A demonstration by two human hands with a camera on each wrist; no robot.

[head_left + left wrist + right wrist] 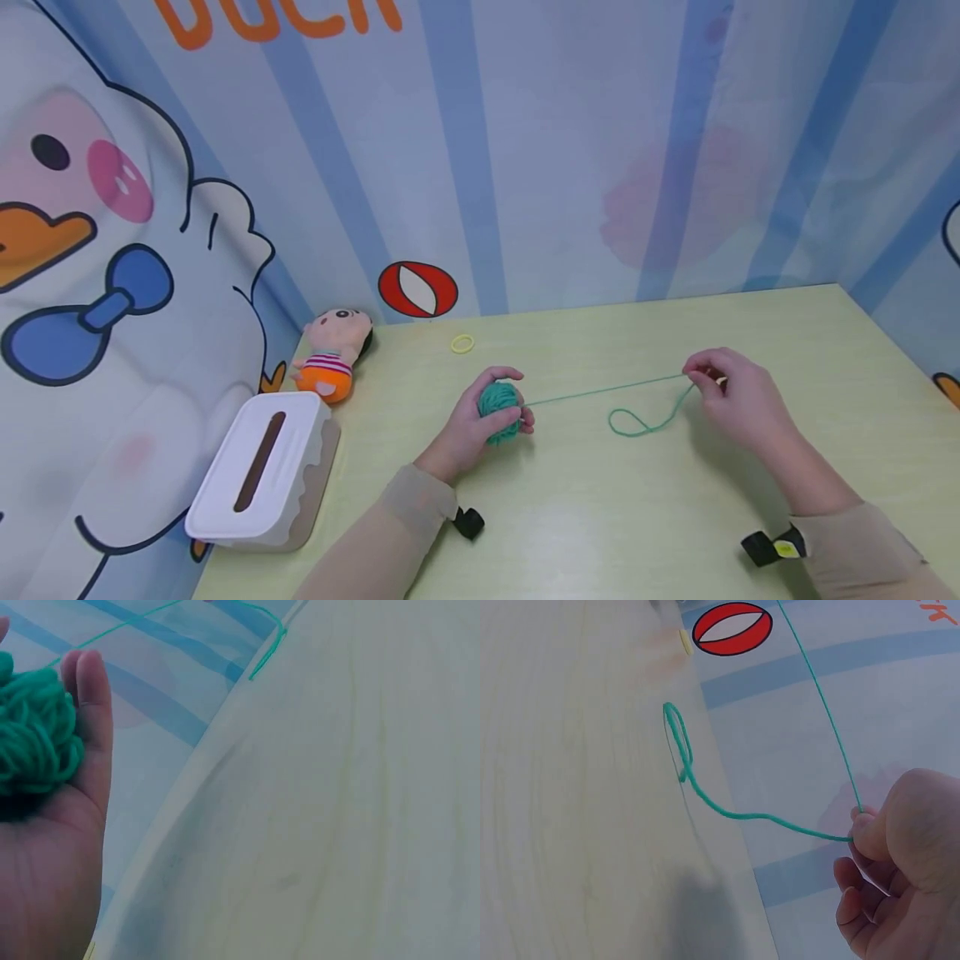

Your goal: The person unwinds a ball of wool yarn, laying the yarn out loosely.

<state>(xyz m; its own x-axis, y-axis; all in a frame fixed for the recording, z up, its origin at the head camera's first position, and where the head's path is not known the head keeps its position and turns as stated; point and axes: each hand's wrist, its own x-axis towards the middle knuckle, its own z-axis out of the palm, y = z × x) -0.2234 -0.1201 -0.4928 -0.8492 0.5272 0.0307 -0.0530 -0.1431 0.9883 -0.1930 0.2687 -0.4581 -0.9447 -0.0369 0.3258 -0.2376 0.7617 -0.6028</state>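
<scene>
A small ball of green yarn (498, 410) sits in my left hand (467, 433), gripped between thumb and fingers above the table; the left wrist view shows the wound yarn (36, 735) against the palm. From the ball a taut strand (600, 391) runs rightward to my right hand (738, 402), whose thumb and index finger pinch it. Past the pinch, a loose tail (637, 432) hangs down and curls into a loop near the table. In the right wrist view the same tail (735, 816) droops from the pinching fingertips (864, 825).
A white tissue box (262, 467) with a slotted lid stands on the table's left side. Behind it leans a plush doll (330, 354) in orange shorts. A yellow ring (462, 343) lies near the table's back edge, before a striped printed backdrop (540, 167).
</scene>
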